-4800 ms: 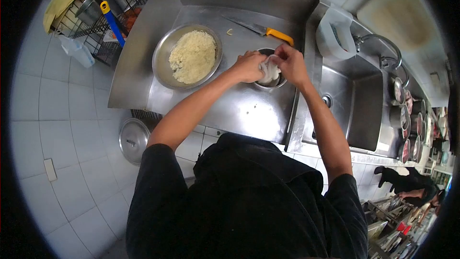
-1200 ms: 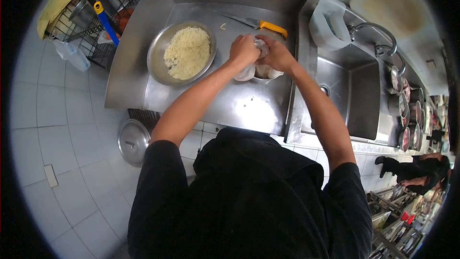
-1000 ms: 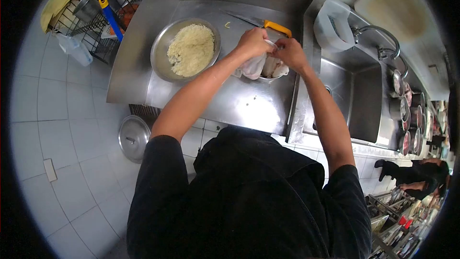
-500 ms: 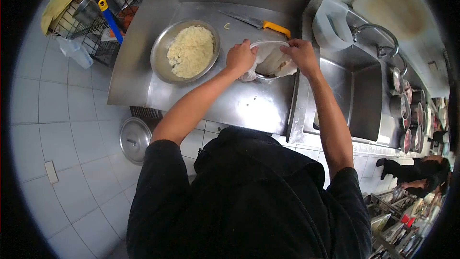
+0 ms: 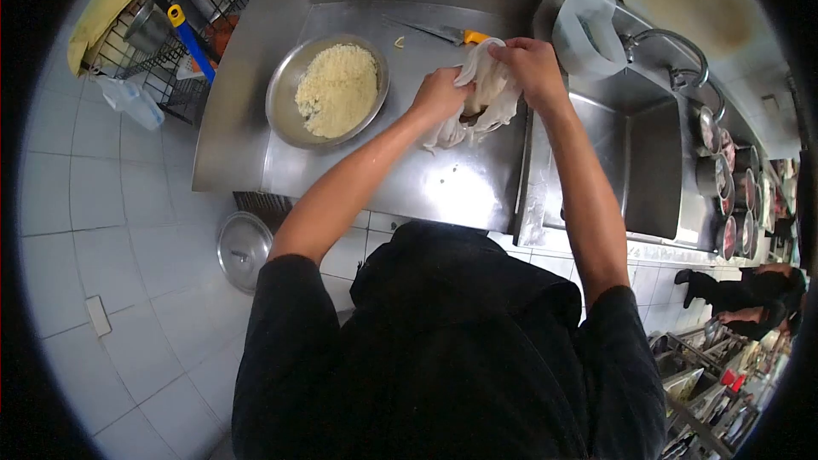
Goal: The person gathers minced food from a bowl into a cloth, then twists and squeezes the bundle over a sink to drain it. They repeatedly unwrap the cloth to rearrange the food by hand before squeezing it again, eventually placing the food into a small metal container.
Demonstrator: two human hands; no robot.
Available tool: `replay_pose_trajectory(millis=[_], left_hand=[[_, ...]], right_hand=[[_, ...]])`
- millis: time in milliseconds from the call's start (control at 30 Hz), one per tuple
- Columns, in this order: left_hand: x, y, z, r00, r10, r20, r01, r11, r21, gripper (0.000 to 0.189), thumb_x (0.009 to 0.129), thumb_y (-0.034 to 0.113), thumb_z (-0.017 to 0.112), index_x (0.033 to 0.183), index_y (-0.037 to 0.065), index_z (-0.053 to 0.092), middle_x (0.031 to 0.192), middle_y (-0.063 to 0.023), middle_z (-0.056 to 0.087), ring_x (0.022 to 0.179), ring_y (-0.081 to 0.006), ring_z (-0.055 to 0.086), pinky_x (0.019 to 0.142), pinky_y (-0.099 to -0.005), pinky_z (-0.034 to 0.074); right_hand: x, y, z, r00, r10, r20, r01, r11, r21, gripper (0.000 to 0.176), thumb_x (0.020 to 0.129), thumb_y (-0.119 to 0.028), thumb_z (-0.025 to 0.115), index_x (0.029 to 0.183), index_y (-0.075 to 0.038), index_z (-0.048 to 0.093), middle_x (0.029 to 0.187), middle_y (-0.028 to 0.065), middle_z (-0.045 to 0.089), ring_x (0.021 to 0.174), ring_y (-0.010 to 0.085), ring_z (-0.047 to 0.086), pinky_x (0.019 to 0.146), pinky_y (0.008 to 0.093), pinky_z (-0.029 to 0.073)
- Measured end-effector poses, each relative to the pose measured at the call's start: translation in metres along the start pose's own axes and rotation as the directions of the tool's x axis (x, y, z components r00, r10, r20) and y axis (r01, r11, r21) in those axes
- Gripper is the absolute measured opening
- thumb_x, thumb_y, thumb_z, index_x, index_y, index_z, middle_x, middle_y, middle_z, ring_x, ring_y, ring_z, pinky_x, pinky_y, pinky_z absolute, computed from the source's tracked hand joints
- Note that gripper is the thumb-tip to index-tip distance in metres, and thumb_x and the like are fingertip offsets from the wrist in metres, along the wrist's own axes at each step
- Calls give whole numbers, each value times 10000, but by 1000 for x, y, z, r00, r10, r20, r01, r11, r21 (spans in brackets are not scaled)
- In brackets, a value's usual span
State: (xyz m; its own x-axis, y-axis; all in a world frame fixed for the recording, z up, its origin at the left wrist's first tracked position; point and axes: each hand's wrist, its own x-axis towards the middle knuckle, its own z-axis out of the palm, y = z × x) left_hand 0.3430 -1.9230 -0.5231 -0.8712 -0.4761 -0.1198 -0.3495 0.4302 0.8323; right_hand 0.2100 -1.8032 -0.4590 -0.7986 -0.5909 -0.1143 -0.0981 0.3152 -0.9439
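A thin white cloth [image 5: 501, 112] hangs bunched between my two hands over the steel counter. My left hand [image 5: 440, 95] is closed on its left edge. Higher up, my right hand [image 5: 533, 71] pinches the far right part of the cloth. A dark or shiny patch shows below the folds; what lies under or inside the cloth is mostly hidden. To the left stands a wide metal bowl [image 5: 279, 113] holding a mound of pale, crumbly grated food [image 5: 338, 89]. Behind my hands lies a knife [image 5: 435, 31] with a yellow handle, partly covered by the cloth.
A steel sink [image 5: 652, 158] is on the right, with a curved faucet [image 5: 682, 36] and a translucent plastic container [image 5: 588, 34] behind it. Several metal pots [image 5: 707, 177] line the far right. A wire rack [image 5: 183, 77] stands left. Another person [image 5: 750, 298] is at far right.
The cloth was spread open over a small metal bowl; now it is raised and gathered. My right hand has moved up and away, and the left has shifted slightly right.
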Motion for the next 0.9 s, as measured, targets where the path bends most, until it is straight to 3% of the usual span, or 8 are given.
replay_pose_trajectory(millis=[233, 333, 533, 667, 700, 800, 867, 900], left_hand=[[19, 5, -13, 928, -188, 322, 250, 954, -163, 511, 816, 358, 697, 1194, 18, 653, 1125, -166, 694, 993, -278, 675, 855, -407, 522], [18, -3, -8, 955, -76, 287, -6, 961, 275, 537, 793, 367, 706, 1191, 10, 653, 1116, -199, 688, 1014, -294, 670, 880, -409, 515], [11, 40, -29, 978, -134, 159, 99, 973, 210, 572, 768, 386, 732, 1162, -21, 657, 1108, -237, 678, 1046, -317, 663, 911, -404, 502], [5, 52, -39, 981, -67, 183, 58, 997, 53, 524, 804, 387, 708, 1074, -62, 682, 1073, -265, 677, 1029, -330, 663, 899, -429, 501], [36, 61, -53, 987, -43, 156, 35, 998, 59, 522, 815, 388, 700, 1077, -63, 679, 1064, -261, 680, 1023, -320, 664, 889, -429, 505], [9, 51, -35, 982, -106, 157, 101, 994, 36, 502, 844, 379, 674, 1080, -64, 676, 1030, -249, 690, 1006, -294, 667, 858, -428, 517], [2, 88, -53, 996, 39, -79, -39, 999, 12, 472, 862, 362, 650, 1069, -62, 680, 998, -238, 697, 995, -277, 669, 838, -423, 525], [14, 89, -61, 992, -57, 113, 39, 988, 150, 449, 869, 342, 637, 1077, -53, 685, 981, -237, 697, 997, -284, 668, 841, -426, 519]], right_hand=[[-9, -30, -18, 999, 11, 49, -15, 996, 84, 301, 777, -155, 738, 969, 70, 689, 802, 114, 681, 695, 176, 635, 641, 321, 516], [-11, -31, -19, 998, -42, 52, 51, 978, -202, 318, 764, -171, 747, 975, 62, 696, 827, 121, 689, 714, 175, 635, 648, 329, 517], [-17, -60, -24, 999, -40, 16, 41, 997, -63, 313, 770, -203, 740, 949, 52, 710, 837, 131, 689, 711, 187, 633, 648, 339, 512], [-10, -60, -27, 925, -364, 112, 371, 796, -478, 315, 771, -257, 744, 953, -2, 727, 851, 117, 696, 722, 182, 630, 688, 353, 511], [-8, -65, -25, 985, -169, -16, 166, 980, -107, 310, 787, -268, 733, 958, -10, 729, 868, 110, 702, 752, 184, 637, 706, 352, 510], [-17, -83, -37, 956, -271, 115, 294, 894, -338, 310, 809, -254, 715, 979, 5, 720, 894, 122, 703, 782, 190, 647, 712, 349, 513], [0, -92, -30, 976, -215, -29, 211, 971, -115, 262, 816, -258, 692, 904, -14, 724, 862, 120, 715, 746, 210, 660, 693, 379, 522], [-1, -89, -29, 993, -114, 24, 116, 988, -98, 279, 814, -251, 703, 943, -5, 716, 863, 110, 704, 753, 196, 649, 698, 360, 515]])
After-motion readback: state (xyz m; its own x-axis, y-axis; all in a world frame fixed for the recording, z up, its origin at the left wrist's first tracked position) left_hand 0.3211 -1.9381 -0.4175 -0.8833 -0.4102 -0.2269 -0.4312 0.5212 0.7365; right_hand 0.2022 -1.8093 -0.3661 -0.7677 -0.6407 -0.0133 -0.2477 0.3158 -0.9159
